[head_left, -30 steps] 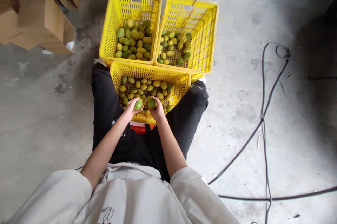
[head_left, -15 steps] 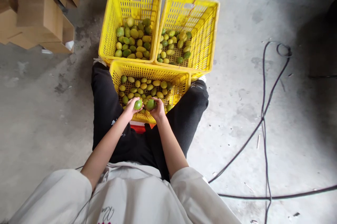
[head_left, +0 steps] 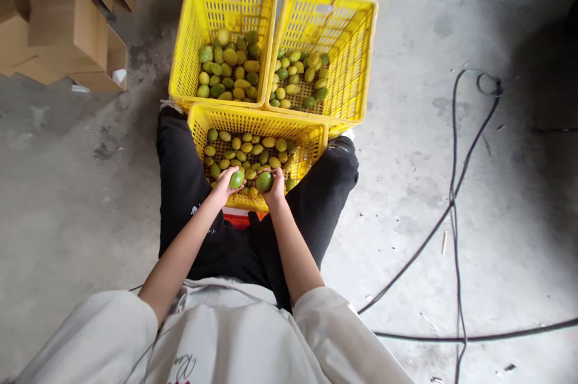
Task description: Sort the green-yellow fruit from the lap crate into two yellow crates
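Hands have hardly moved since a second ago. The left hand (head_left: pixel 222 187) is curled around a round green fruit (head_left: pixel 236 179), and the right hand (head_left: pixel 274 187), now a little more to the right, grips another round green fruit (head_left: pixel 264 182). Both are over the near yellow plastic crate (head_left: pixel 316 137) in the middle of the frame. Two more yellow plastic crates (head_left: pixel 271 17) sit side by side above it. Brown cardboard boxes (head_left: pixel 67 29) at upper left are cut off. Fingers under the fruit are hidden.
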{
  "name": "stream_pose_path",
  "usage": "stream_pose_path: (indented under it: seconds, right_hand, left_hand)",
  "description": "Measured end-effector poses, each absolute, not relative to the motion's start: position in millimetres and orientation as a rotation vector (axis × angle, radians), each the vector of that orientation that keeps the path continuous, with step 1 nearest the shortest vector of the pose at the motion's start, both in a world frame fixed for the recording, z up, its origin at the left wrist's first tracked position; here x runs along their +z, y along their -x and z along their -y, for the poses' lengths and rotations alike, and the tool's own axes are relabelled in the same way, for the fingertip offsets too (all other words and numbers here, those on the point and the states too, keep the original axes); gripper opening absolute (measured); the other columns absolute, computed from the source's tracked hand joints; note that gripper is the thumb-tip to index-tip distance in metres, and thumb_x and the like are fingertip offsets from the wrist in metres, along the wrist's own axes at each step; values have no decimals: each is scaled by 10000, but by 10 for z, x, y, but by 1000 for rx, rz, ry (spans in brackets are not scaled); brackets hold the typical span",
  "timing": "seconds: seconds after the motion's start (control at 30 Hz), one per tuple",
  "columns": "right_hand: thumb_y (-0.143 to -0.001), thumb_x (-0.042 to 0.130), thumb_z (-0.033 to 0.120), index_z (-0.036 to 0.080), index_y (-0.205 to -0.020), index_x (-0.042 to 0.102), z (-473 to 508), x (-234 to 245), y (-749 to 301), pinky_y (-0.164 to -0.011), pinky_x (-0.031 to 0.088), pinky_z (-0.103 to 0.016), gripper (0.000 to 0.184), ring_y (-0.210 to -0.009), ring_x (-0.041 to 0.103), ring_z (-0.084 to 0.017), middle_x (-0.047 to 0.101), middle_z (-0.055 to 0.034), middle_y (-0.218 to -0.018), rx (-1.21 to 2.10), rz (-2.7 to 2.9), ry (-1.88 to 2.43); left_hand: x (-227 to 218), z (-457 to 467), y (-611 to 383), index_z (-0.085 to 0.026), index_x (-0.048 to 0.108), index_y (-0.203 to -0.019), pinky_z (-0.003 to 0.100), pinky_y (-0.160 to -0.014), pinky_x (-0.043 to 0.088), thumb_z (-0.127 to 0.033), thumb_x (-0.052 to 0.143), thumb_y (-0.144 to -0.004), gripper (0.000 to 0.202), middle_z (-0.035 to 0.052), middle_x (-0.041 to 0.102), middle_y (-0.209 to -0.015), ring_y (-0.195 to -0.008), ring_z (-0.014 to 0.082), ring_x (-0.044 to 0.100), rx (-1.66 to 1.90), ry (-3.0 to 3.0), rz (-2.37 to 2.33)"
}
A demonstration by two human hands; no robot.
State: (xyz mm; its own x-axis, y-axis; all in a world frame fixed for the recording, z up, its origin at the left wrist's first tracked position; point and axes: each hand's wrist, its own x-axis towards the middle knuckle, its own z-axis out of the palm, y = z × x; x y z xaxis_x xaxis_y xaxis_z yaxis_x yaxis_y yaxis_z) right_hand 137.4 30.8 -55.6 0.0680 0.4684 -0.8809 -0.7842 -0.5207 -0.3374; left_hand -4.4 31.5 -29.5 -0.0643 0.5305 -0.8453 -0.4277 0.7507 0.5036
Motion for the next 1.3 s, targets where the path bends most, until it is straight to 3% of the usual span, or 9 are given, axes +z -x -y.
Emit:
stream_pose_path:
  seconds: [0.2,0.33,0.43,0.6,0.73,0.83,1.0,1.17,1.3]
  right_hand:
    - [-844,579,294,226,-766,570,-308,-628,-1359,-550,558,-254,104,-532,611,-134,597,44,-598,1538,-336,1440]
    - [-795,698,340,243,-774,524,-317,-686,-1372,-496,535,-244,200,-502,611,-138,553,70,-557,1476,-340,1477]
    - [-811,656,312,240,-765,515,-321,-671,-1375,-483,529,-238,164,-514,625,-143,559,61,-558,1477,-421,1437]
    - [-855,568,331,225,-763,549,-313,-625,-1376,-473,505,-220,141,-531,625,-135,574,35,-585,1516,-445,1404]
    - [-875,491,329,219,-770,563,-310,-641,-1386,-474,505,-237,168,-529,622,-146,598,11,-599,1541,-442,1385]
    - [-855,527,331,225,-780,553,-319,-652,-1388,-519,540,-253,132,-559,644,-154,623,5,-625,1561,-406,1372]
    - [-860,546,275,230,-791,547,-329,-596,-1390,-568,587,-274,82,-594,650,-157,640,-1,-645,1570,-497,1295]
    - [-866,654,285,238,-756,511,-342,-508,-1380,-558,561,-198,186,-588,611,-113,579,25,-637,1661,-557,1233]
    - [-860,664,228,235,-743,502,-359,-463,-1350,-606,584,-189,200,-624,631,-108,572,34,-634,1664,-544,1245]
  left_hand:
    - [-286,-325,55,-150,642,-826,231,-587,583,-285,670,-892,152,59,717,-744,-619,153,706,839,-4,-1389]
    - [-252,-356,57,-154,619,-819,246,-689,611,-278,561,-971,205,58,703,-757,-676,137,690,912,100,-1358]
    - [-212,-377,42,-160,607,-825,272,-701,620,-287,527,-1013,241,22,661,-722,-638,125,653,902,141,-1407]
    - [-188,-371,23,-145,654,-871,294,-650,612,-335,455,-1060,334,54,666,-727,-633,162,683,796,113,-1373]
    - [-225,-369,37,-164,642,-894,260,-594,589,-413,475,-1054,339,59,668,-689,-643,177,705,814,128,-1375]
    - [-244,-376,48,-162,635,-890,230,-543,564,-468,538,-1029,349,53,672,-682,-588,157,680,809,121,-1399]
    - [-245,-353,27,-168,606,-836,239,-627,602,-274,740,-908,185,36,680,-745,-632,138,685,852,-6,-1369]
    - [-248,-353,26,-170,622,-823,302,-753,644,-208,700,-915,127,18,656,-794,-673,128,665,904,35,-1422]
    - [-207,-385,41,-157,671,-838,277,-673,610,-312,575,-1003,246,45,669,-765,-615,132,633,816,74,-1438]
